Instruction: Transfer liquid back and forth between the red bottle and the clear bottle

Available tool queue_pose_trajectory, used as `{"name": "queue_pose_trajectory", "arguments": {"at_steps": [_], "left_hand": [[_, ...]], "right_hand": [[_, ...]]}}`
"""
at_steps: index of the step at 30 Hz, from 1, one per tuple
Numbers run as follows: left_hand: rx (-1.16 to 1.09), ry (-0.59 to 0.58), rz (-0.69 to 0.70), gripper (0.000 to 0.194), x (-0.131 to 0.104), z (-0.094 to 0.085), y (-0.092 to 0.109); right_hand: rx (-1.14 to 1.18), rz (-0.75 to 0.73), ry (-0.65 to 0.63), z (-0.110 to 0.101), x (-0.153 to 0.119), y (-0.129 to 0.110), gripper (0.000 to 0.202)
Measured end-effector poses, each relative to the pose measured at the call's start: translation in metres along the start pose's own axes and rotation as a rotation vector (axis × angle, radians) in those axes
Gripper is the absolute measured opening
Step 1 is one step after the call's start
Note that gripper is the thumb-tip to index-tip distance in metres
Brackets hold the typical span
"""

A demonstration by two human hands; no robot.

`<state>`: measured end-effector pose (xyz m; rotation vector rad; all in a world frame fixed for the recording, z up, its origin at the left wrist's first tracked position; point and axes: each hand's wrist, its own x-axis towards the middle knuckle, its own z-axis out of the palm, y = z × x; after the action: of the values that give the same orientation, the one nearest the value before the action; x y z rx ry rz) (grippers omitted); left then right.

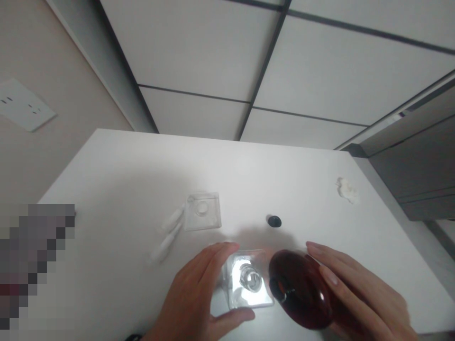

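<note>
At the bottom centre, my left hand (209, 289) curves around a clear square glass piece (258, 294) with a round neck in its middle, thumb and fingers at its near and far sides. My right hand (359, 293) is wrapped round a dark red, glossy rounded bottle (309, 289), tilted so its dark end points toward the glass piece. Beyond them on the white table lies a small black cap (275, 221). A flat clear square lid (211, 218) rests left of it, beside thin white, partly transparent sticks (168, 237).
The white table (231, 166) stands against a panelled white surface. A crumpled white scrap (347, 190) lies at its far right. A wall socket (26, 105) is at the upper left, above a pixelated patch. Grey drawers (426, 161) are at the right.
</note>
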<state>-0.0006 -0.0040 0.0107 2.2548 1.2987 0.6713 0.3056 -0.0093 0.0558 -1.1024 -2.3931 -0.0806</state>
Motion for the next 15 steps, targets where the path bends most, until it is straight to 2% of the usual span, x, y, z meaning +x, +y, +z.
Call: {"name": "queue_pose_trajectory", "arguments": {"at_steps": [3,8,15], "left_hand": [[-0.012,-0.005,-0.002,0.116,0.002,-0.001,0.002],[-0.004,0.002,0.011,0.119,0.002,-0.001,0.004],[-0.025,0.007,-0.006,0.118,0.004,-0.004,0.007]], "right_hand": [[0.009,0.027,0.012,0.001,-0.004,-0.002,0.049],[-0.013,0.129,0.044,0.001,-0.011,-0.007,0.061],[-0.038,0.059,-0.011,-0.004,-0.013,-0.004,0.071]]}}
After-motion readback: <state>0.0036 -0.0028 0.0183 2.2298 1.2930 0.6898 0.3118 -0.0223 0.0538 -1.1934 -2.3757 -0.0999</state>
